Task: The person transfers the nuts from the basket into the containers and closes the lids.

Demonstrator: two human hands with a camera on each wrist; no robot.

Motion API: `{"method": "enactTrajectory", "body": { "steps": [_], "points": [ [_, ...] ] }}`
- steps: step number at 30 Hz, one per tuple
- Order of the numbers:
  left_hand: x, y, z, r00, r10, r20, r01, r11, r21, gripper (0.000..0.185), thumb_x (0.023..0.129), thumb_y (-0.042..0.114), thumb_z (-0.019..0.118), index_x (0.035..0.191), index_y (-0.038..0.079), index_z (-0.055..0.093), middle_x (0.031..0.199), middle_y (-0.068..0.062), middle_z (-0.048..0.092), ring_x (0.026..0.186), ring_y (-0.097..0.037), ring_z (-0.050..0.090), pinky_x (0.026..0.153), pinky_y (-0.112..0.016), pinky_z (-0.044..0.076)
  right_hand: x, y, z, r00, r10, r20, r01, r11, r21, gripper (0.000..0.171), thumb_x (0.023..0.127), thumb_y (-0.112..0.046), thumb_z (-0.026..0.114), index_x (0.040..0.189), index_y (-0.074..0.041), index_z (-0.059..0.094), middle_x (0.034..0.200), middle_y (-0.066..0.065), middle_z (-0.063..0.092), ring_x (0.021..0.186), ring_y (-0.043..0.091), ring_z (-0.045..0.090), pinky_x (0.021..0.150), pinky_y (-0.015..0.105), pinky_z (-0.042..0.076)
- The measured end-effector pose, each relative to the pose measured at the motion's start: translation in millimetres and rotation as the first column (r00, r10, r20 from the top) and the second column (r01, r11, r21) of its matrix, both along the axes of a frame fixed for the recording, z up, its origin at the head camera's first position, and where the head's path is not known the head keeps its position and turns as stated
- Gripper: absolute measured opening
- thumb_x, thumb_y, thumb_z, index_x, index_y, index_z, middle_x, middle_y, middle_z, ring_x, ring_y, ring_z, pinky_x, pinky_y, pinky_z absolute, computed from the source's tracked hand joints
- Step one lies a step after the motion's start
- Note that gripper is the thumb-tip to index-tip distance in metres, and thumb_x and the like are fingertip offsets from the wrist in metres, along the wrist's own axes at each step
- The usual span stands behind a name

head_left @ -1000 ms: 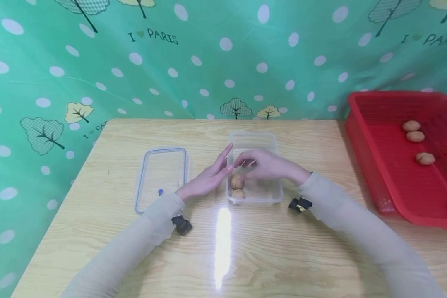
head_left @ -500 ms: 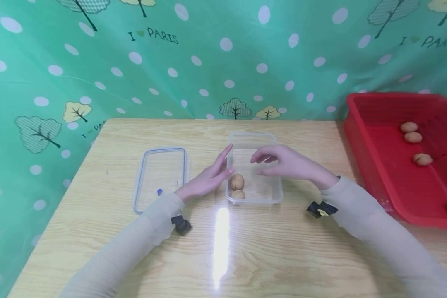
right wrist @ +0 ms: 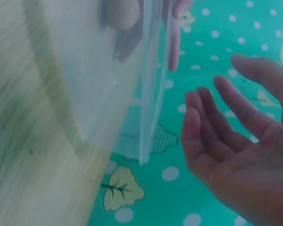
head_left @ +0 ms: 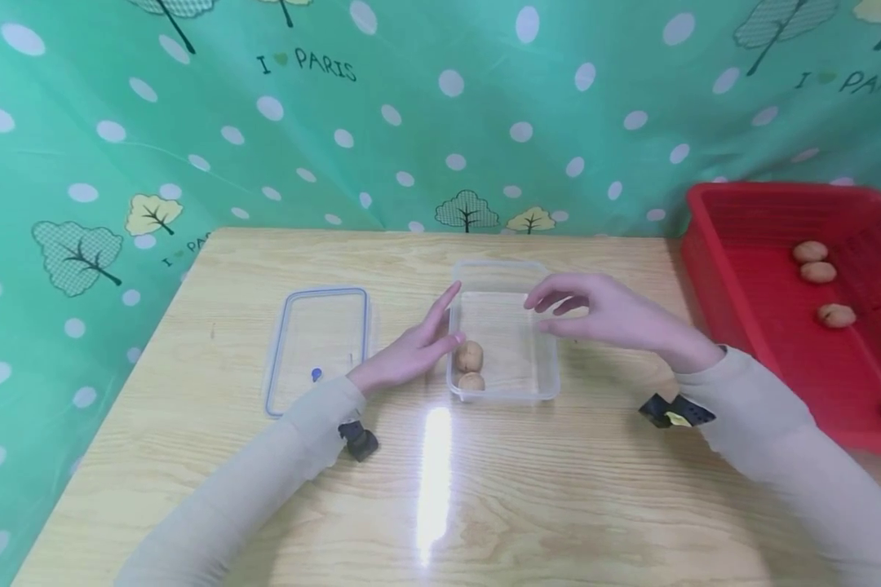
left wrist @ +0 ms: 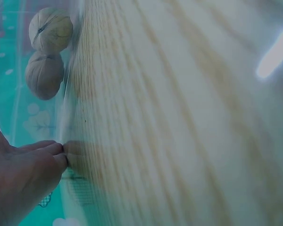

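A clear plastic food container (head_left: 504, 326) stands on the wooden table, with two walnuts (head_left: 470, 356) at its near left corner. My left hand (head_left: 411, 350) rests along the container's left side, its fingers extended. In the left wrist view, both walnuts (left wrist: 51, 29) show through the clear wall beyond that hand. Over the right rim, my right hand (head_left: 609, 314) holds nothing. Its fingers are loosely bent and apart in the right wrist view, beside the container's wall (right wrist: 104, 94).
Left of the container lies a clear lid (head_left: 323, 326) with a blue-edged seal. A red plastic basket (head_left: 734, 310) stands at the right with several walnuts (head_left: 837, 315) in it. Behind the table hangs a green patterned cloth (head_left: 382, 155).
My right hand has come up out of the container and moved right, leaving the walnuts behind. The left hand has stayed at the container's side.
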State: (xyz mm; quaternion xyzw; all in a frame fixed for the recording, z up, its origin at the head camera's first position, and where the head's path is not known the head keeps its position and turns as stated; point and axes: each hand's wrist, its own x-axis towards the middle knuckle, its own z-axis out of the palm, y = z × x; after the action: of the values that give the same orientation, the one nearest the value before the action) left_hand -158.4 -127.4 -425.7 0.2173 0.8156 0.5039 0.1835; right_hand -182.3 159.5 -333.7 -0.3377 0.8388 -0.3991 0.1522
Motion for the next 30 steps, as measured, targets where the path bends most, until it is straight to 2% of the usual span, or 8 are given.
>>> {"method": "enactTrajectory", "body": {
  "steps": [6,11,14,19,30],
  "points": [
    [-0.7,0.6,1.0,1.0,-0.009,-0.004,0.009,1.0,0.004,0.074,0.102,0.032,0.045,0.155,0.034,-0.007,0.16,-0.002,-0.006,0.142,-0.036,0.016,0.113,-0.051,0.02,1.6,14.9,9.3,1.0,-0.024,0.002,0.024,1.0,-0.004,0.026,0.088,-0.005,0.069,0.114,-0.001,0.065,0.11,0.007,0.065,0.102,0.022,0.06,0.089,0.037,0.052],
    [-0.4,0.7,0.6,1.0,0.002,0.002,-0.002,1.0,-0.006,0.074,0.103,0.031,0.046,0.155,0.034,-0.007,0.16,-0.003,-0.002,0.142,-0.034,0.017,0.113,-0.05,0.019,3.5,22.2,13.5,0.999,-0.034,-0.035,0.032,0.999,-0.033,0.023,0.088,-0.002,0.068,0.111,-0.002,0.066,0.106,0.005,0.066,0.098,0.021,0.062,0.085,0.025,0.052],
    [-0.3,0.6,0.3,1.0,0.007,0.001,-0.007,1.0,-0.019,0.074,0.102,0.032,0.045,0.155,0.035,-0.007,0.16,-0.002,-0.001,0.142,-0.033,0.019,0.113,-0.05,0.02,5.1,26.2,15.9,0.999,-0.049,-0.011,0.048,0.998,-0.05,0.022,0.089,-0.002,0.066,0.111,-0.002,0.066,0.106,0.005,0.066,0.096,0.019,0.063,0.084,0.021,0.052],
    [0.0,0.3,1.1,1.0,0.004,0.001,-0.004,1.0,-0.024,0.075,0.102,0.035,0.046,0.154,0.037,-0.008,0.16,0.0,-0.001,0.142,-0.03,0.021,0.113,-0.048,0.021,9.9,35.6,25.4,0.987,-0.14,0.074,0.142,0.99,-0.02,0.025,0.092,-0.006,0.064,0.117,-0.003,0.063,0.11,0.007,0.064,0.097,0.016,0.063,0.082,0.021,0.051],
    [0.5,-1.0,4.1,1.0,0.001,0.006,-0.001,0.999,-0.035,0.077,0.101,0.036,0.047,0.154,0.036,-0.008,0.16,-0.002,-0.001,0.142,-0.03,0.021,0.113,-0.049,0.021,14.0,61.0,38.0,0.96,-0.274,0.059,0.274,0.962,0.017,0.029,0.092,-0.01,0.066,0.121,-0.008,0.063,0.113,0.004,0.063,0.098,0.014,0.062,0.079,0.019,0.053]
  ]
}}
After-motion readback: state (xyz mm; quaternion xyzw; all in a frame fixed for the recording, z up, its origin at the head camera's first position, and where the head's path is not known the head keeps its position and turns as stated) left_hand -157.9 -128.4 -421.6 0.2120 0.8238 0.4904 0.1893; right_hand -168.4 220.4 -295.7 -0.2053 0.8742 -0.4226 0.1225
